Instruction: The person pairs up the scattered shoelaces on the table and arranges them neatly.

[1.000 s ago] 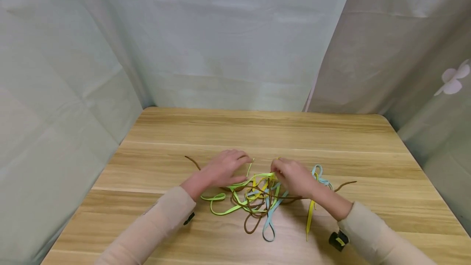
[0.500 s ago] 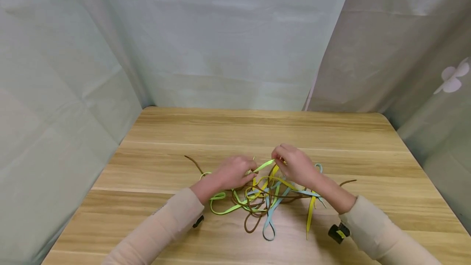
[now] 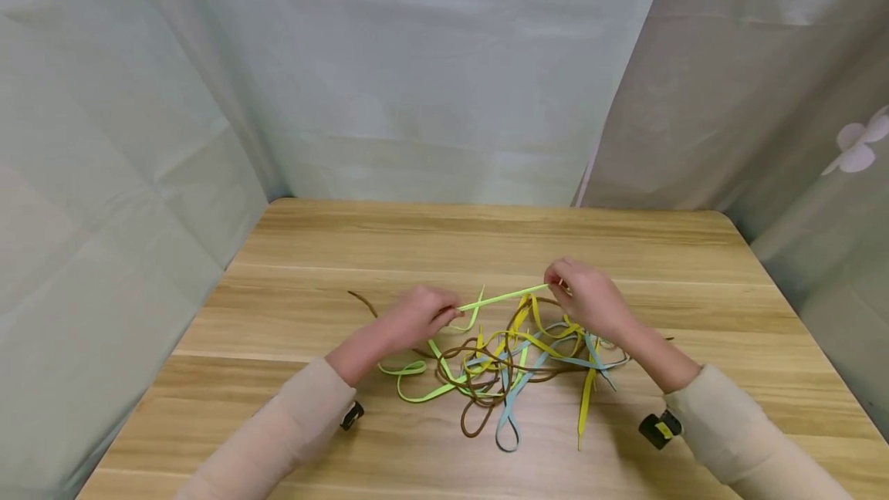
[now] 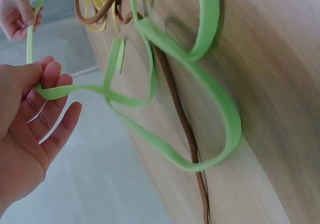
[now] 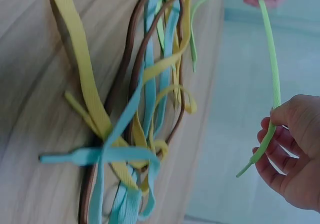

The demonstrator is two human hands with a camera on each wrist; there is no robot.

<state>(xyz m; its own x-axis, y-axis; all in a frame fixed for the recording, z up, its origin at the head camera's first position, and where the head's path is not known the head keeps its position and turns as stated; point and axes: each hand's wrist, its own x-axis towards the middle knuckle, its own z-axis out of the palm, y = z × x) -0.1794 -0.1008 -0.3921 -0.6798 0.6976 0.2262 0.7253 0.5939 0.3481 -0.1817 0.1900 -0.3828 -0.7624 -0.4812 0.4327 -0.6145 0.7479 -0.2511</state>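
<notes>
A lime-green flat shoelace stretches nearly straight between my two hands, above the table. My left hand pinches it between thumb and index finger; in the left wrist view the rest of the lace loops down onto the wood. My right hand pinches the lace near one end, and its tip pokes out past the fingers in the right wrist view. Below lies a tangle: a yellow flat lace, a light blue flat lace and a thin brown round lace, crossing over one another.
The laces lie on a wood-grain table with rounded far corners. Pale cloth hangs behind and at both sides. A black wrist camera sits under my right sleeve, another under the left.
My right hand has lifted the green lace and moved right and away, pulling it out of the heap's top. My left hand, loose earlier, has taken hold of the lace and drawn left.
</notes>
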